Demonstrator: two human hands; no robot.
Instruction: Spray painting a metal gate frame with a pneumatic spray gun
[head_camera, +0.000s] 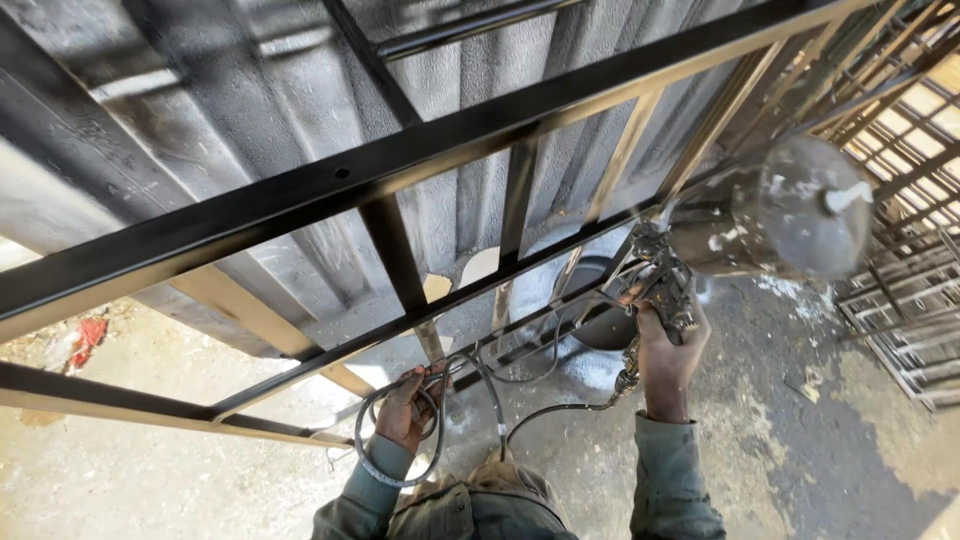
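1. Outdoors, on a pale concrete floor (120, 470) speckled with grey overspray, a dark corrugated metal wall (250, 120) fills the upper background, also dusted with paint.
2. Leaning in front of that wall is a large metal gate frame (400, 165), its top rail running as a long diagonal from the lower left edge of the view to the upper right corner. Most bars look glossy black; a few lower bars toward the left still show bare tan metal.
3. Seen from above, the person's right hand (668, 355) is closed around the grip of a spray gun (665, 285), fingers wrapped tight. The gun's round metal paint cup (790, 205), crusted with dried paint, sits above and to the right of the hand.
4. The gun points up and left toward the frame's thin lower rail, which lies just beyond the nozzle; this hand is the nearer one to the rail.
5. A hose (560, 408) runs from the base of the gun down and left.
6. The left hand (408, 405), lower left of the right, is curled shut around loose coils of that hose, close beside a lower bar.
7. A dark bucket (600, 310) stands on the floor behind the rails.
8. More unpainted metal grilles (905, 300) are stacked at the right edge.
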